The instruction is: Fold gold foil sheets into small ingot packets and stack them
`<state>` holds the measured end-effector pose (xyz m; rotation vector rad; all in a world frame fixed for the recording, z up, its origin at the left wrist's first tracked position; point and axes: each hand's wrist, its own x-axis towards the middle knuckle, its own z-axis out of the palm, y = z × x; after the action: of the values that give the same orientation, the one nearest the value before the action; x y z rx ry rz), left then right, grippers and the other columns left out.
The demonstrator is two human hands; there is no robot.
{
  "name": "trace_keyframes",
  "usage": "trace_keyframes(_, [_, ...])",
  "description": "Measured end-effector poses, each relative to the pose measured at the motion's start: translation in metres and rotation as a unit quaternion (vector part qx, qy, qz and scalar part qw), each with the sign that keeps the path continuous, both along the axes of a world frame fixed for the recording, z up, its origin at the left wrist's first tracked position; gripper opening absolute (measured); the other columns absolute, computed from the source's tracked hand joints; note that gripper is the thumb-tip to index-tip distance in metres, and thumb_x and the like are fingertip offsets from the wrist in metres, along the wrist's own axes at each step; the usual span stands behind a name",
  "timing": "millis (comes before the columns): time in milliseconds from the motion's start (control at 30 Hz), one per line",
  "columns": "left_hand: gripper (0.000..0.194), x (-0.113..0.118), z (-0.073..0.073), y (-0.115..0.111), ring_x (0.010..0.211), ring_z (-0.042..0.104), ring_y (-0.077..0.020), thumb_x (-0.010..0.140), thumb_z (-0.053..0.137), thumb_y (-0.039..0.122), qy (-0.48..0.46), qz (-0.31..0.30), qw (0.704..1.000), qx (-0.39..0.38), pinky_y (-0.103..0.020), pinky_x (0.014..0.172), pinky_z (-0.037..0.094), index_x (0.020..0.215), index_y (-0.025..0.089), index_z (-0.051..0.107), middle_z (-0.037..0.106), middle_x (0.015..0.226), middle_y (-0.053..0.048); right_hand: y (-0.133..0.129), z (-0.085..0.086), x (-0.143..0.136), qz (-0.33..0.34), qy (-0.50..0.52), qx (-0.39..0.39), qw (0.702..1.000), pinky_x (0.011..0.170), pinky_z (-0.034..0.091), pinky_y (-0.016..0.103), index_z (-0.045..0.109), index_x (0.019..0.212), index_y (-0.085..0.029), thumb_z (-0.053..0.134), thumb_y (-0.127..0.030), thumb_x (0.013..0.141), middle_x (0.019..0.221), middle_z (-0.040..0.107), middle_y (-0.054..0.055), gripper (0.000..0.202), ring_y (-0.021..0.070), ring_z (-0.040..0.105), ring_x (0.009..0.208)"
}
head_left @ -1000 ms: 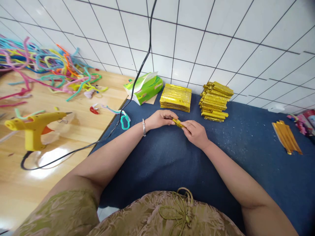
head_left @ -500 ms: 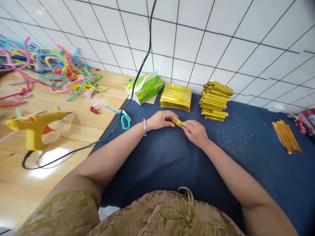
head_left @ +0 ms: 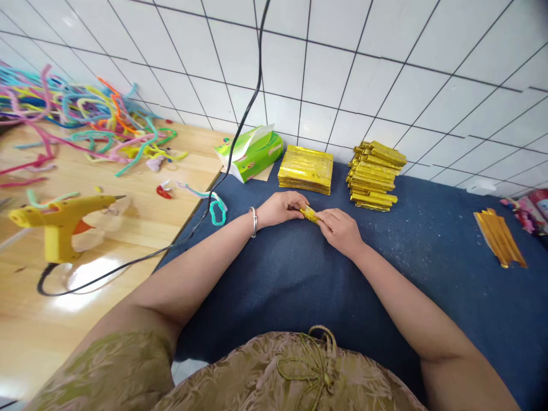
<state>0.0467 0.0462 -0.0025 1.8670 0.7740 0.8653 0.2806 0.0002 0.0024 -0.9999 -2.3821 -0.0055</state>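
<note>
Stretching beneath the left hand (head_left: 280, 209) and the right hand (head_left: 341, 230), a dark blue desk (head_left: 291, 285) held a pile of folded gold strips (head_left: 374, 177) beyond the right one and a flat gold stack (head_left: 305, 169) just beyond the left. Both hands were nearly closed, each pinching one end of a small narrow gold piece (head_left: 309, 214) held between them.

The held piece (head_left: 309, 214) is shining gold, the glue gun (head_left: 57, 222) is showing yellow, the wall (head_left: 329, 74) is displaying black gridlines on white.
</note>
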Motion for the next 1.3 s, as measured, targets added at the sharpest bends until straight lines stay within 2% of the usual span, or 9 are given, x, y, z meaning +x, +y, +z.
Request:
trace_keyframes(133, [0.034,-0.002,-0.001,0.001,0.073,0.061,-0.0105,0.073,0.07,0.025,0.045,0.014,0.998,0.035,-0.023,0.068,0.05,0.104,0.015,0.06,0.065,0.085,-0.002,0.001,0.0,0.0,0.003,0.004,-0.005,1.0,0.086,0.048,0.036,0.062,0.111,-0.02,0.047,-0.022,0.091,0.103,0.067,0.008,0.025,0.0199,0.061,0.095])
trace_keyframes(333, [0.021,-0.005,0.004,0.002,0.081,0.06,-0.0123,0.077,0.067,0.026,0.128,0.017,0.982,0.137,-0.024,0.075,0.048,0.095,0.017,0.063,0.065,0.096,-0.003,0.0,0.001,0.0,0.002,0.0,-0.01,1.0,0.086,0.047,0.038,0.06,0.115,-0.022,0.046,-0.025,0.092,0.104,0.067,0.008,0.027,0.0213,0.06,0.095])
trace_keyframes(467, [0.018,-0.005,0.005,0.002,0.089,0.06,-0.0147,0.078,0.067,0.026,0.135,0.006,0.975,0.178,-0.027,0.081,0.048,0.092,0.017,0.063,0.065,0.099,-0.004,-0.001,0.002,-0.001,-0.007,-0.03,-0.014,0.999,0.087,0.045,0.04,0.057,0.119,-0.019,0.047,-0.029,0.092,0.106,0.066,0.01,0.031,0.0232,0.058,0.097])
trace_keyframes(900, [0.008,-0.004,0.006,0.002,0.086,0.061,-0.0134,0.081,0.063,0.025,0.11,-0.012,0.976,0.186,-0.027,0.083,0.047,0.078,0.017,0.063,0.066,0.091,-0.004,0.0,0.003,-0.002,0.006,-0.046,-0.014,0.999,0.084,0.044,0.039,0.06,0.112,-0.018,0.046,-0.028,0.093,0.102,0.067,0.009,0.026,0.022,0.058,0.095])
trace_keyframes(1167, [0.006,-0.003,0.007,0.001,0.087,0.06,-0.0144,0.081,0.062,0.023,0.135,-0.019,0.966,0.219,-0.027,0.083,0.046,0.084,0.017,0.062,0.066,0.09,-0.004,0.001,0.002,-0.002,0.004,-0.039,-0.02,0.999,0.085,0.043,0.039,0.061,0.111,-0.02,0.046,-0.028,0.093,0.103,0.067,0.009,0.025,0.0221,0.058,0.096])
trace_keyframes(1300, [0.007,-0.011,0.007,0.005,0.086,0.06,-0.0146,0.081,0.062,0.025,0.148,-0.005,0.965,0.215,-0.028,0.082,0.047,0.083,0.018,0.064,0.066,0.09,-0.004,0.004,0.002,0.004,-0.012,-0.026,-0.034,0.999,0.086,0.043,0.04,0.059,0.115,-0.02,0.048,-0.029,0.091,0.105,0.066,0.009,0.027,0.0232,0.057,0.098])
